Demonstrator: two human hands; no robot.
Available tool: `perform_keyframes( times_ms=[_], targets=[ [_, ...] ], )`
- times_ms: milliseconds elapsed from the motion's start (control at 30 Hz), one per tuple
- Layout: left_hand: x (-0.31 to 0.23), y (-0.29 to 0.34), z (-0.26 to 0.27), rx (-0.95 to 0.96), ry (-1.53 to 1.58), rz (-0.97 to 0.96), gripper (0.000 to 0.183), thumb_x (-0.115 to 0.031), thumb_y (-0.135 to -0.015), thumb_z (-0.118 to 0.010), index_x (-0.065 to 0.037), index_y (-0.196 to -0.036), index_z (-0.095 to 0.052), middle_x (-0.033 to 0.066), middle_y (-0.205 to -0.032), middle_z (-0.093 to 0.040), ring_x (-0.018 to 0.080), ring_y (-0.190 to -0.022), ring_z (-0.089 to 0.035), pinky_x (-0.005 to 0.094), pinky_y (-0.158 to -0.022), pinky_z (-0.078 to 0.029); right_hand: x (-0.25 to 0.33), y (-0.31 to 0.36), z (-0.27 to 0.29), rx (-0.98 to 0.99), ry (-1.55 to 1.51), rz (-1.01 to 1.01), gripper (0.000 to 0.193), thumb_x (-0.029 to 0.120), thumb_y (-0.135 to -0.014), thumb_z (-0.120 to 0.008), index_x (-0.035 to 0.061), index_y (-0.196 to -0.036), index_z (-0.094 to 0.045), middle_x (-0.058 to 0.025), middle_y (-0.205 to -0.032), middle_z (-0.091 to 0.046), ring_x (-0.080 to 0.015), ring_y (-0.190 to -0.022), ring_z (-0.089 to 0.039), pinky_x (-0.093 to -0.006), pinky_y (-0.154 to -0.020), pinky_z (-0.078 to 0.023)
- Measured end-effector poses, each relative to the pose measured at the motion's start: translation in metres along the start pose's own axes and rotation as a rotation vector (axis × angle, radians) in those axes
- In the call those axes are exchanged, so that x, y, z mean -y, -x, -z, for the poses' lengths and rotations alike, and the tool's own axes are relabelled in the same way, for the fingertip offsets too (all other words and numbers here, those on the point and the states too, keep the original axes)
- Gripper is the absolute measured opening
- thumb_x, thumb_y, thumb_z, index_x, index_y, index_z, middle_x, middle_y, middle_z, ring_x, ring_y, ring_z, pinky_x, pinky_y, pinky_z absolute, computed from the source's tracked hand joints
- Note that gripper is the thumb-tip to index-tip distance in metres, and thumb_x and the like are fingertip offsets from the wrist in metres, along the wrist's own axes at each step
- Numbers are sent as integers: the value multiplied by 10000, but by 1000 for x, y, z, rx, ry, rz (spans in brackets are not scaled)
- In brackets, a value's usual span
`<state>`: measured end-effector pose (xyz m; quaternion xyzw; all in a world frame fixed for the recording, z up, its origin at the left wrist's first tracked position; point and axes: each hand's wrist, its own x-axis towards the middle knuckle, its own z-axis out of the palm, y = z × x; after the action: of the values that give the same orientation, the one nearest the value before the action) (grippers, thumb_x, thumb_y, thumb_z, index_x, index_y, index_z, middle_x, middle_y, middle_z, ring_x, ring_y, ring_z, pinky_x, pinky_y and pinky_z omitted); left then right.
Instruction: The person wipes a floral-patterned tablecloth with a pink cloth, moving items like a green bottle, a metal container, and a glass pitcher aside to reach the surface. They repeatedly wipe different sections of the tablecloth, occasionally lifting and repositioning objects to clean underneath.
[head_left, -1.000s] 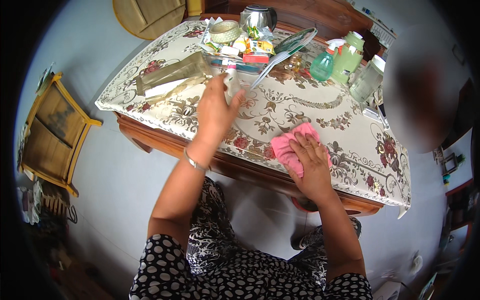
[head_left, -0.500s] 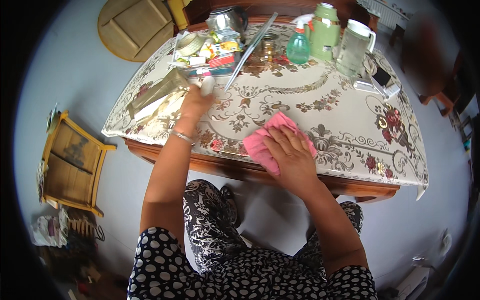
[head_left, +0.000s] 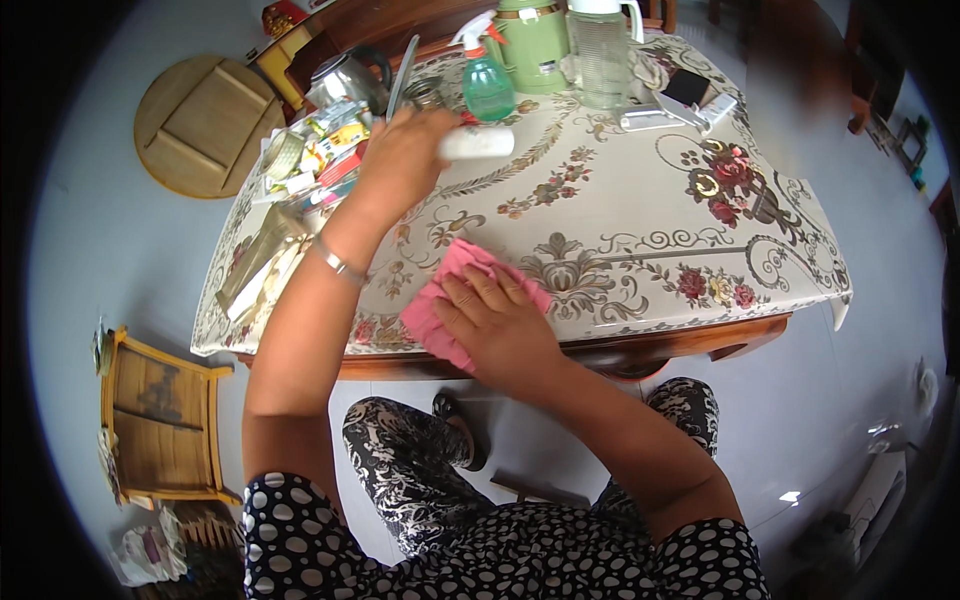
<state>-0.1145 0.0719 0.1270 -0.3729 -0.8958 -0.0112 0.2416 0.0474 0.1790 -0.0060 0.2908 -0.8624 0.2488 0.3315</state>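
My left hand is closed round a white cylindrical container, which points to the right above the table. The fingers and that end of the container are smeared by motion. Near the front edge, my right hand lies flat on a folded pink cloth, its fingers stretched over the top and slightly apart. Under the cloth is a flowered tablecloth. Beyond the left hand stand a green spray bottle with a white and red head and a small glass jar.
At the back stand a green thermos, a clear jug and a metal kettle. Packets and an olive-coloured pouch lie on the left. A black phone-like slab lies back right. A wooden stool stands left on the floor.
My left hand has lifted the white container from beside the packets and carried it back and right. The view has turned right. My right hand stays on the cloth.
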Motion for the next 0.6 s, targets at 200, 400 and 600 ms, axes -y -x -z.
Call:
perform_keyframes(
  times_ms=[200,400,600],
  targets=[
    [-17,-115,-51,-86,-555,-280,258,-51,-777,-604,-150,-1014,-636,-14,-992,-616,193,-1057,-502,387,-893,-326,4,4,4,66,5,4,444,217,-799,-557,42,-1207,-561,-156,-1277,-527,-326,-1229,-457,-479,-1063,-317],
    [-36,-174,-100,48,-610,-238,404,-85,-769,-663,-219,-1149,-622,-15,-1146,-581,213,-1289,-378,474,-1117,-152,2,4,7,123,-35,2,466,244,-809,-529,35,-1226,-541,-151,-1318,-487,-329,-1253,-420,-489,-1077,-304],
    [-29,-198,-127,38,-607,-307,335,-40,-803,-579,-201,-1090,-639,7,-1129,-568,203,-1354,-329,492,-1145,-160,1,6,4,101,8,15,467,260,-810,-517,36,-1219,-552,-148,-1354,-461,-328,-1263,-393,-480,-1088,-297]
  ],
)
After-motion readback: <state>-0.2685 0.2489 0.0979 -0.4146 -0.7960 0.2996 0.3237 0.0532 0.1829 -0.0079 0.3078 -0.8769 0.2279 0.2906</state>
